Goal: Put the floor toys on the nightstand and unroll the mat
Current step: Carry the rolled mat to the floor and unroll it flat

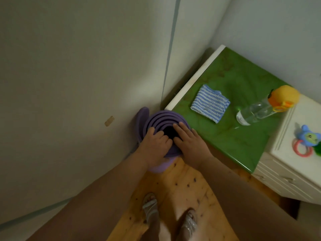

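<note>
A purple rolled mat [160, 119] stands upright on end in the corner, between the wall and the green-topped nightstand [243, 141]. My left hand [154, 145] lies on the roll's top rim at the left, fingers curled over the layers. My right hand [189, 141] rests on the rim at the right, fingers stretched beside the dark hollow core. A blue toy with a red ring [307, 138] lies on a white cabinet [286, 164] to the right. An orange plush toy [283, 95] sits at the nightstand's far right.
A folded blue-and-white striped cloth [209, 103] and a clear plastic bottle [251, 112] lying on its side rest on the green top. White walls close in the corner at left and behind. My sandalled feet [170, 218] stand on the wooden floor.
</note>
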`<state>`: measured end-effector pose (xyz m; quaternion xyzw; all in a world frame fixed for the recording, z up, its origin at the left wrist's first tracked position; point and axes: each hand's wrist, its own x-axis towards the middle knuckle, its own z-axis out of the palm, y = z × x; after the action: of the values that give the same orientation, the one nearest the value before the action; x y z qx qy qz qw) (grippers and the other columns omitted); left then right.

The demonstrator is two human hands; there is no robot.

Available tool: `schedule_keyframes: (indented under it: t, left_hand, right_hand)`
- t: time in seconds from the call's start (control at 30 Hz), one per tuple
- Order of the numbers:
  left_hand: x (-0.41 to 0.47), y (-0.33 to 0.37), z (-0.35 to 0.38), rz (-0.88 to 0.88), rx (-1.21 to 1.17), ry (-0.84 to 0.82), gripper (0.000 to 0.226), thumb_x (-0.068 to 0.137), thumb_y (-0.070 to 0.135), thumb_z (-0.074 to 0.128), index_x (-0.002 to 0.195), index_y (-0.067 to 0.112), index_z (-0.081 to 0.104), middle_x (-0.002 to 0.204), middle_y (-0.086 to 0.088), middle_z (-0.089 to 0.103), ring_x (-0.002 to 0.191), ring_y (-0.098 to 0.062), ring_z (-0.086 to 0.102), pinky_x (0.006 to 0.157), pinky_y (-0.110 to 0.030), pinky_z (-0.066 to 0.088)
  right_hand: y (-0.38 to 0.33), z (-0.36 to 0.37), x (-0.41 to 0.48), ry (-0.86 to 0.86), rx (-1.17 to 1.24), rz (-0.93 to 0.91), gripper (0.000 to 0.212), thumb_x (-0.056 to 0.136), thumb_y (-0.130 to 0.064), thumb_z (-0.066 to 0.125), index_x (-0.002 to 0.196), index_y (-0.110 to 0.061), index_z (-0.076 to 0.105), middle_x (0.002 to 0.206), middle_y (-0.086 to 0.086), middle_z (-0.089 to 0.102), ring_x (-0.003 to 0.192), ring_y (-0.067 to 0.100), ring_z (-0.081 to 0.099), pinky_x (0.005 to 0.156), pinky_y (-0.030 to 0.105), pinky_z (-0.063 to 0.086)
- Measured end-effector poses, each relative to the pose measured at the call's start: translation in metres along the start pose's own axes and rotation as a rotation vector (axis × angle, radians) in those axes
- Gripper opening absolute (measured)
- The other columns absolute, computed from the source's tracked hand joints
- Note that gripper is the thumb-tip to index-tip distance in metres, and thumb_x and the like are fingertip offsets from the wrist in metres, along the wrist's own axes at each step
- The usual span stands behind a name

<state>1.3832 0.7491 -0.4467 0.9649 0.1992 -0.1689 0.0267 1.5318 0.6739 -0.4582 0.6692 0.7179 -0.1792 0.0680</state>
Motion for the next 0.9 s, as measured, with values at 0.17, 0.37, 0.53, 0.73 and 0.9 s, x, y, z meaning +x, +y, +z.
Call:
schedule_keyframes:
  t: [0.17,0.37,0.53,0.73,0.9]
  left_hand:
    - [-0.018,0.0,-0.013,0.208,0.2,0.107,0.048,0.07,0.046,0.063,0.111,0.019,0.061,0.098,0.002,0.065,0.093,-0.018,0.061,0.088,-0.037,0.046]
    - [-0.032,0.02,-0.029,0.378,0.318,0.242,0.024,0.079,0.019,0.048,0.089,0.02,0.069,0.075,0.004,0.068,0.067,-0.017,0.062,0.068,-0.03,0.05]
    - [-0.052,0.074,-0.05,0.432,0.314,0.337,0.028,0.076,0.019,0.045,0.088,0.019,0.07,0.072,0.005,0.068,0.067,-0.016,0.063,0.066,-0.026,0.049]
    - [-0.088,0.139,-0.079,0.383,0.318,0.195,0.058,0.084,0.028,0.054,0.134,0.01,0.032,0.122,-0.009,0.052,0.113,-0.029,0.043,0.092,-0.042,0.029]
    - [-0.13,0.19,-0.101,0.403,0.311,0.248,0.054,0.084,0.029,0.055,0.131,0.011,0.035,0.123,-0.007,0.053,0.114,-0.028,0.043,0.091,-0.041,0.027]
  right_hand:
    - [0.006,-0.008,-0.031,0.064,0.127,-0.021,0.035,0.092,-0.009,0.042,0.125,-0.007,0.051,0.158,0.013,0.003,0.146,0.03,-0.003,0.107,0.041,0.035]
    - [0.004,-0.014,-0.078,0.188,0.158,-0.063,0.027,0.091,-0.006,0.048,0.115,0.0,0.059,0.153,0.022,0.02,0.142,0.039,0.013,0.107,0.045,0.035]
    - [0.0,-0.016,-0.145,0.245,0.09,0.016,0.029,0.089,-0.005,0.053,0.117,-0.001,0.058,0.154,0.02,0.017,0.143,0.038,0.013,0.105,0.043,0.038]
    - [-0.024,-0.026,-0.242,0.278,0.045,0.156,0.042,0.086,-0.009,0.05,0.127,-0.005,0.047,0.158,0.016,0.004,0.146,0.029,0.003,0.108,0.036,0.032]
    - [-0.057,-0.029,-0.31,0.273,0.078,0.296,0.07,0.074,-0.029,0.065,0.134,-0.006,0.039,0.158,0.014,0.0,0.146,0.026,-0.002,0.117,0.038,0.02]
